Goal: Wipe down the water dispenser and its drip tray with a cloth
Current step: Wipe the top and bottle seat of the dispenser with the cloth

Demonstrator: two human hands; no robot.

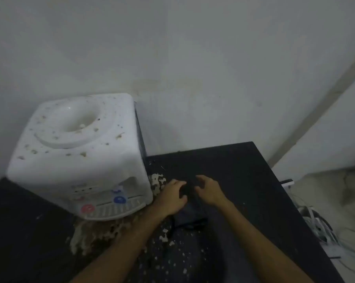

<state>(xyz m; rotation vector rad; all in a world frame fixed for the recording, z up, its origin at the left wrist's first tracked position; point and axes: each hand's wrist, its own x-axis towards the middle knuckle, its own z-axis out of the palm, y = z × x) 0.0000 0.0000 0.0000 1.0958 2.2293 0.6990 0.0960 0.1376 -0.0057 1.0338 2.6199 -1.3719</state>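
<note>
With the left hand (172,198) and right hand (209,190) both curled round the dark cloth (190,214) on the desk (244,176), the person should bunch it firmly before wiping the spattered water dispenser (76,152) and drip tray (115,210) just left of the left hand.

Stained white water dispenser (78,152) stands upright, grey drip tray (115,211) at its base, dark cloth (192,214) nearby.

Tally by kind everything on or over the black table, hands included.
water dispenser: 1
drip tray: 1
cloth: 1
hands: 2, the left hand and the right hand
Total: 5
</note>
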